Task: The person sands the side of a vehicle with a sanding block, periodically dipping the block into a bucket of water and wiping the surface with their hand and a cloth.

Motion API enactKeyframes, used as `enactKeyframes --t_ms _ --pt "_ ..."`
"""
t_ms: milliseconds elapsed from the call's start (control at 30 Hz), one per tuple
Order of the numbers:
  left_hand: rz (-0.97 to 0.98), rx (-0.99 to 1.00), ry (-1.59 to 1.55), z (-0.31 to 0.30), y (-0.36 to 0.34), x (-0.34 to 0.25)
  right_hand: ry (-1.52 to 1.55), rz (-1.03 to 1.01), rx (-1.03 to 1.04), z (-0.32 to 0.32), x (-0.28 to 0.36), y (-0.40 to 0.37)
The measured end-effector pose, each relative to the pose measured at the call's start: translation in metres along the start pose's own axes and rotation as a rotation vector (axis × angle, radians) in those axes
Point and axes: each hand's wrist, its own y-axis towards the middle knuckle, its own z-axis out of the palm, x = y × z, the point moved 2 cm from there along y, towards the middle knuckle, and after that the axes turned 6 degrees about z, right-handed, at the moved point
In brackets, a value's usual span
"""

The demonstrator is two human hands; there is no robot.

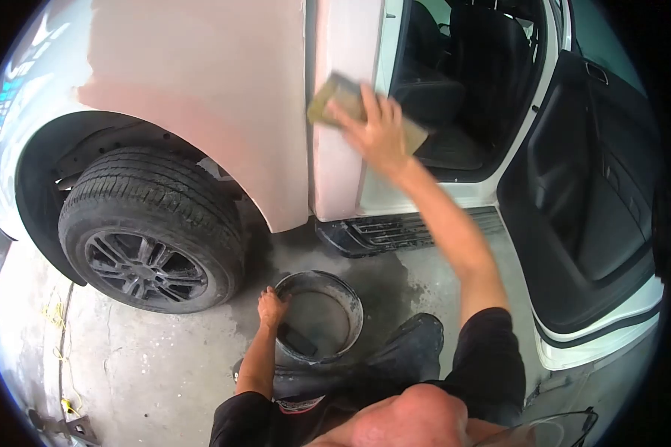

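My right hand (380,134), blurred by motion, grips a flat yellowish-grey sanding block (328,97). It is up at the narrow pinkish pillar (339,167) of the vehicle body, beside the door opening. Low on the left, my left hand (273,307) has its fingers curled over the rim of a round bucket (358,313). Murky grey water (317,316) fills part of the bucket, and a dark block (298,343) lies inside against the near wall.
A pinkish-primed rear panel (201,67) curves over the wheel (153,231). Below the doorway runs a black side step (410,232), and an open door (589,194) stands at the right. The concrete floor (142,372) has wet patches; a yellow cord (63,357) lies at the left.
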Motion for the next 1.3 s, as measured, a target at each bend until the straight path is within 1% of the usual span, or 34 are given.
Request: enactKeyframes --t_ms 33,67,100,167,267,300,333,367,400,467,500,533,600,633,700,733,767,800,833,867,933,967,1033,1067,1100,1133,1233,1300 --pt "0.0 0.0 0.002 0.0 0.0 0.003 -0.031 -0.006 0.012 -0.003 -0.009 0.018" --pt "-0.002 0.0 0.001 0.0 0.0 0.002 0.001 0.09 0.024 -0.005 -0.023 0.061" --pt "-0.008 0.002 -0.002 0.001 -0.001 0.0 0.008 0.187 0.106 -0.013 -0.041 0.111" --pt "-0.027 -0.008 -0.003 0.003 -0.002 -0.001 0.197 0.462 0.207 -0.046 -0.059 0.2" --pt "-0.002 -0.041 -0.002 -0.006 -0.001 -0.008 0.199 0.486 0.174 -0.038 -0.057 0.201" --pt "0.009 -0.044 -0.003 -0.007 -0.007 -0.009 0.068 0.372 0.132 -0.023 -0.052 0.169" --pt "0.02 -0.051 -0.013 -0.006 -0.011 -0.008 0.043 0.202 -0.049 -0.002 -0.048 0.109" --pt "0.028 -0.06 -0.021 -0.004 -0.009 -0.006 -0.018 0.15 -0.058 -0.008 -0.023 0.06" --pt "0.034 -0.076 -0.028 -0.004 -0.007 -0.004 -0.003 0.101 0.036 -0.007 -0.007 0.006" --pt "0.073 -0.125 -0.013 -0.003 -0.011 -0.004 0.051 0.061 0.082 -0.003 0.015 -0.086" --pt "0.097 -0.155 -0.005 -0.005 -0.014 -0.006 0.098 0.082 0.145 -0.011 0.019 -0.111" --pt "0.221 -0.215 0.035 -0.008 -0.019 -0.01 0.143 0.104 0.205 -0.021 0.021 -0.128" --pt "0.476 -0.325 0.118 -0.014 -0.027 -0.021 0.263 0.271 0.269 -0.051 0.027 -0.158" --pt "0.542 -0.209 0.072 -0.015 -0.032 -0.032 0.299 0.379 0.277 -0.067 0.032 -0.176" --pt "0.709 0.034 0.164 0.001 -0.046 -0.048 0.334 0.602 0.321 -0.095 0.048 -0.214" --pt "0.772 0.076 0.098 0.044 -0.041 -0.034 0.334 0.722 0.349 -0.104 0.055 -0.232" --pt "0.482 0.525 0.16 0.016 -0.055 -0.073 0.348 0.795 0.381 -0.109 0.063 -0.251" --pt "0.484 0.609 0.196 0.045 -0.048 -0.066 0.363 0.873 0.415 -0.113 0.071 -0.269" --pt "0.486 0.699 0.235 0.086 -0.041 -0.044 0.43 0.902 0.463 -0.116 0.078 -0.285" --pt "0.503 0.744 0.286 0.126 -0.031 -0.021 0.492 0.932 0.511 -0.118 0.085 -0.3" --pt "0.541 0.844 0.378 0.198 -0.011 0.016 0.598 0.93 0.581 -0.126 0.093 -0.311" --pt "0.547 0.887 0.416 0.216 -0.006 0.023 0.593 0.898 0.615 -0.13 0.094 -0.312" --pt "0.548 0.98 0.489 0.244 -0.007 0.039 0.623 0.905 0.678 -0.138 0.094 -0.318" --pt "0.544 0.969 0.446 0.258 -0.014 0.058 0.646 0.9 0.709 -0.14 0.093 -0.318" --pt "0.549 0.934 0.462 0.25 -0.02 0.055 0.685 0.93 0.763 -0.145 0.091 -0.318" --pt "0.562 0.878 0.463 0.232 -0.029 0.046 0.695 0.93 0.775 -0.147 0.091 -0.322" --pt "0.563 0.746 0.413 0.205 -0.032 0.026 0.697 0.899 0.741 -0.138 0.08 -0.341" --pt "0.502 0.709 0.295 0.187 0.002 0.018 0.686 0.957 0.751 -0.135 0.072 -0.342"
